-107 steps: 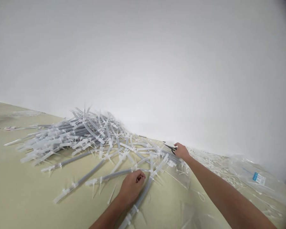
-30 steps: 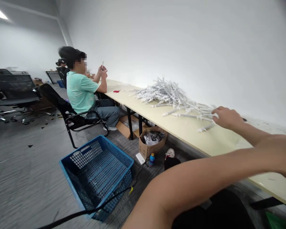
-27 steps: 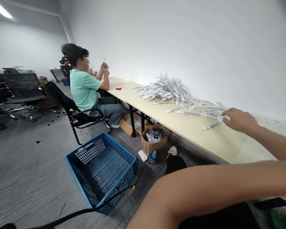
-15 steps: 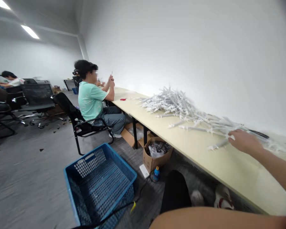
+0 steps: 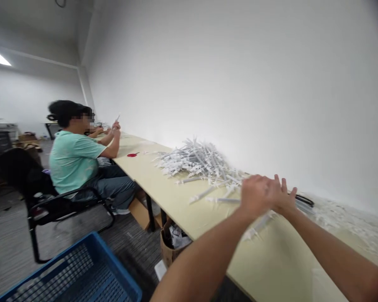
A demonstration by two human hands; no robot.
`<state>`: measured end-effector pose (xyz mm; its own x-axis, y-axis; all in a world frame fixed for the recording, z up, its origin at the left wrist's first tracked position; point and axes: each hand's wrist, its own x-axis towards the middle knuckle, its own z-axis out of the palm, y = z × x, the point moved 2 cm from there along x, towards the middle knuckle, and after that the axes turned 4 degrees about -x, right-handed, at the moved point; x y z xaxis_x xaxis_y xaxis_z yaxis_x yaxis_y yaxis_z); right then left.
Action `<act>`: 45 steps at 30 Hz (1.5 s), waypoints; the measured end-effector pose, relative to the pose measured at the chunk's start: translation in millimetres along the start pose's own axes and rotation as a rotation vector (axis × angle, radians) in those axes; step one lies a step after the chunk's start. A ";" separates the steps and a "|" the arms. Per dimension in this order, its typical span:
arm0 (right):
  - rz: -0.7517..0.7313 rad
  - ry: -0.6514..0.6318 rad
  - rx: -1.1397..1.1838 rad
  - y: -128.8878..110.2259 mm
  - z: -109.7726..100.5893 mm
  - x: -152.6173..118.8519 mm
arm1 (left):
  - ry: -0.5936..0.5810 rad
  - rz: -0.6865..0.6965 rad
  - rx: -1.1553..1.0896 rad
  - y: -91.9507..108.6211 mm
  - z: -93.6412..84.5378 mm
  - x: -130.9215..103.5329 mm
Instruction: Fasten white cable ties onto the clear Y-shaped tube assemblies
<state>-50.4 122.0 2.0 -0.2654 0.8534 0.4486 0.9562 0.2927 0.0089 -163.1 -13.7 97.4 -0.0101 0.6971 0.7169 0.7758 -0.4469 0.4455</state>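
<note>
My left hand (image 5: 254,196) is raised over the near end of a pile of thin grey tubes with white ends (image 5: 197,159). It is blurred, and what its fingers do is hidden. Right beside it, my right hand (image 5: 282,198) has its fingers spread, with nothing visible in them. The two hands touch or overlap. A grey tube with a white, frayed-looking end (image 5: 258,226) lies on the table below them. A black cord-like strip (image 5: 305,200) lies behind my right hand.
A pale yellow table (image 5: 164,197) runs along the white wall. Red-handled scissors (image 5: 132,154) lie farther along it. A co-worker in a green shirt (image 5: 74,157) sits there holding a thin stick-like piece. A blue crate (image 5: 113,264) and a cardboard box (image 5: 168,247) stand on the floor.
My left arm has come up from the lower edge, bringing the left hand to the right one over the tubes. The right hand has opened its fingers. The view has turned right.
</note>
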 end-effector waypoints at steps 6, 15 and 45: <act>-0.114 -0.048 0.077 -12.9 10.9 8.4 | 0.087 -0.423 0.370 -120.2 -7.2 10.8; -0.398 -0.169 0.225 -51.2 34.0 2.7 | -0.020 -0.682 0.670 -197.8 -2.1 -31.3; -0.180 -0.014 0.715 -43.6 54.2 9.0 | -0.197 -0.657 0.819 -201.8 0.7 -29.7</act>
<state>-101.2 140.3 -42.8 -0.4170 0.7696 0.4835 0.5846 0.6345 -0.5056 -319.0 56.2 -14.1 -0.5350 0.7754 0.3355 0.8437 0.5110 0.1644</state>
